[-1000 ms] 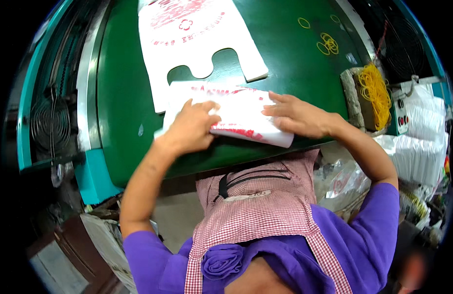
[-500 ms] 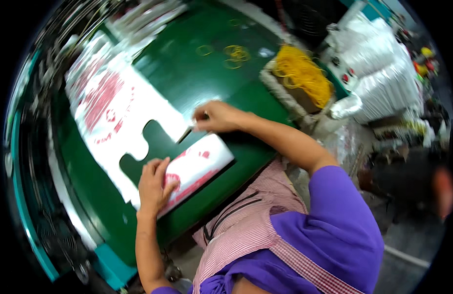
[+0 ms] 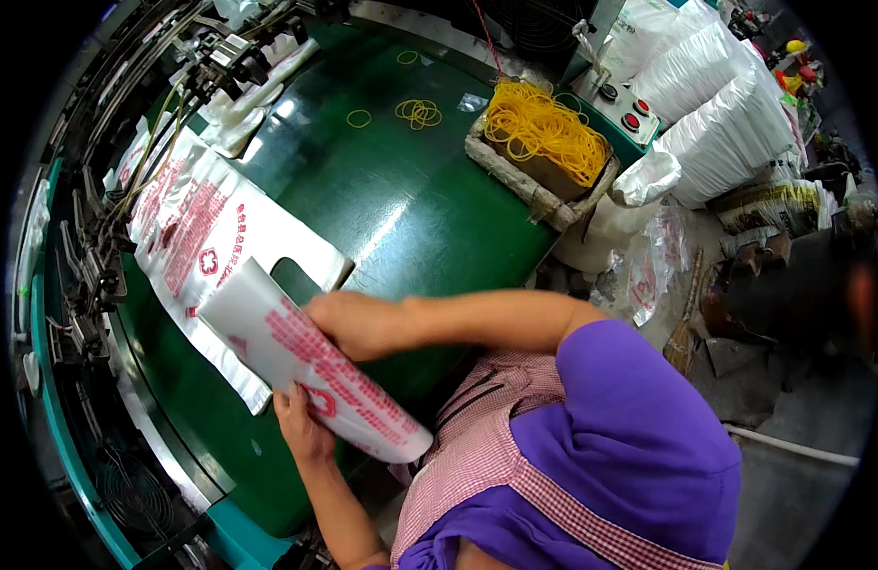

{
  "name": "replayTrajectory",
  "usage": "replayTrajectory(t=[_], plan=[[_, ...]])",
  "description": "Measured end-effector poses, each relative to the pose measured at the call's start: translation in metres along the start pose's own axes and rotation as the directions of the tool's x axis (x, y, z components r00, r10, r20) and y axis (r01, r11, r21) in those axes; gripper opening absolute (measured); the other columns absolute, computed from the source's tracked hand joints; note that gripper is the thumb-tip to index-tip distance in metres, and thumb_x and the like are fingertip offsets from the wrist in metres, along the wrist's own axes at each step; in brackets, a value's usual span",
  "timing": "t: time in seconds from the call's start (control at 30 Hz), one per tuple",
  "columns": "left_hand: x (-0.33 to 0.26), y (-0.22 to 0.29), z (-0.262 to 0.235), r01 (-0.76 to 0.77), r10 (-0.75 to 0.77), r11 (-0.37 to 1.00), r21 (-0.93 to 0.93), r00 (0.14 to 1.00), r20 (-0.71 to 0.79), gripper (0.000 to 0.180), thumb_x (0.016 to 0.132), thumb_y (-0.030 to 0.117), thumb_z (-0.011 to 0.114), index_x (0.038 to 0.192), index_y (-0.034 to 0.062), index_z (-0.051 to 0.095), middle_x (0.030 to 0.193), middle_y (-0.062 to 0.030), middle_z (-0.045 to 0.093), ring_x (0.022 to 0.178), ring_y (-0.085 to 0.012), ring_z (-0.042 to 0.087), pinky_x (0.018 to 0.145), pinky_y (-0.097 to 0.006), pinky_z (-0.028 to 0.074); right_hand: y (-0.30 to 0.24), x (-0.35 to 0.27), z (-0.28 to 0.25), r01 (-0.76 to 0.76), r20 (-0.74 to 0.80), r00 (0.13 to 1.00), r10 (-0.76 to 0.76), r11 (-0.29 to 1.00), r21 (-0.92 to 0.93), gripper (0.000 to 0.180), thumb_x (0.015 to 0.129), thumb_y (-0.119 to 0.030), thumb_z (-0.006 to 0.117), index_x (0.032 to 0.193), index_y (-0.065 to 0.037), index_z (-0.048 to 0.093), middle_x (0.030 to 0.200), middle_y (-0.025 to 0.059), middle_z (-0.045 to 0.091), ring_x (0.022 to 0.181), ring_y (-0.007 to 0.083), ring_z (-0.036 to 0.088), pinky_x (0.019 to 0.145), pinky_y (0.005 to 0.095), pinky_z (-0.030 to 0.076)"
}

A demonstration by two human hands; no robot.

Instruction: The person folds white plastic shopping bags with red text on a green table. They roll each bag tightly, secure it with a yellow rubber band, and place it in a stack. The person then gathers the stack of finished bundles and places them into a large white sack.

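Note:
A folded bundle of white plastic bags with red print point(image 3: 311, 366) is raised at a slant above the green table. My left hand point(image 3: 304, 427) grips its lower left edge, fingertips showing on the printed face. At its upper right edge, my right hand point(image 3: 349, 323) is closed, slightly blurred, its fingers partly hidden by the bundle; what they hold does not show. Behind the bundle lies a flat stack of white bags with red print point(image 3: 208, 228), with a cut-out in its near edge.
Loose yellow rubber bands point(image 3: 418, 114) lie on the green table point(image 3: 401, 190). A box heaped with yellow rubber bands point(image 3: 548, 128) stands at its right edge, by a control box with red buttons point(image 3: 632, 122) and white sacks point(image 3: 714, 95). Machine parts point(image 3: 92, 275) line the left side.
The bundle has come up off the table and turned, its printed face now slanting down to the right. My right hand has moved down and left to its edge. The head view has shifted slightly.

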State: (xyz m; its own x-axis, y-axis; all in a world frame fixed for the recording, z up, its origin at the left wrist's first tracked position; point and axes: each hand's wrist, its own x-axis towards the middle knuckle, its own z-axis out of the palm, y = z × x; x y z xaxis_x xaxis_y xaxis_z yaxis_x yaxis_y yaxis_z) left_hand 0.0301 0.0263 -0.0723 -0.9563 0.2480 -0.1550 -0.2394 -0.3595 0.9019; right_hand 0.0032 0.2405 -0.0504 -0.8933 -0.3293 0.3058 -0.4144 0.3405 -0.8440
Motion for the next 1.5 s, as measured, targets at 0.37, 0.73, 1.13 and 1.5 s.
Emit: replayTrajectory(t=[0.37,0.73,1.13,1.5], plan=[[-0.007,0.022,-0.014,-0.04,-0.013,0.917,0.396,0.991,0.132,0.049,0.077,0.012,0.074,0.118,-0.0017,0.051,0.106,-0.0111,0.059,0.095,-0.0181,0.059,0.084,-0.028,0.047,-0.054,-0.02,-0.056,-0.088,0.085,0.996,0.024,0.39,0.917,0.053,0.09,-0.004,0.054,0.138,-0.003,0.033,0.121,0.0196,0.055,0.08,0.0217,0.067,0.067,0.0299,0.054],[-0.002,0.113,-0.179,0.012,0.68,0.245,0.969,0.711,-0.181,0.04,0.08,-0.001,0.052,0.119,0.0059,0.058,0.137,-0.0128,0.044,0.125,-0.0251,0.045,0.101,-0.036,0.039,0.032,0.081,0.041,0.348,0.176,0.937,-0.302,0.76,-0.549,0.045,0.082,-0.022,0.066,0.12,-0.003,0.051,0.116,0.0168,0.055,0.11,0.0335,0.051,0.094,0.0395,0.043],[-0.1,0.01,-0.112,-0.534,-0.16,-0.213,0.818,0.845,0.51,0.076,0.064,0.017,0.076,0.134,0.018,0.045,0.147,-0.0071,0.035,0.138,-0.029,0.03,0.111,-0.052,0.023,-0.018,-0.057,-0.023,0.263,0.505,0.862,-0.035,0.884,-0.387,0.086,0.067,-0.037,0.078,0.138,-0.01,0.038,0.143,0.0192,0.032,0.132,0.0379,0.032,0.107,0.0509,0.029],[0.008,0.03,-0.047,-0.234,0.168,0.398,0.887,0.969,0.18,0.014,0.088,0.013,0.057,0.093,0.0009,0.061,0.084,-0.0169,0.066,0.073,-0.032,0.064,0.065,-0.04,0.049,0.027,-0.064,-0.062,0.221,0.404,0.906,-0.126,0.955,-0.197,0.029,0.08,-0.001,0.06,0.108,-0.007,0.062,0.112,0.0118,0.058,0.106,0.0307,0.053,0.094,0.0417,0.04]])
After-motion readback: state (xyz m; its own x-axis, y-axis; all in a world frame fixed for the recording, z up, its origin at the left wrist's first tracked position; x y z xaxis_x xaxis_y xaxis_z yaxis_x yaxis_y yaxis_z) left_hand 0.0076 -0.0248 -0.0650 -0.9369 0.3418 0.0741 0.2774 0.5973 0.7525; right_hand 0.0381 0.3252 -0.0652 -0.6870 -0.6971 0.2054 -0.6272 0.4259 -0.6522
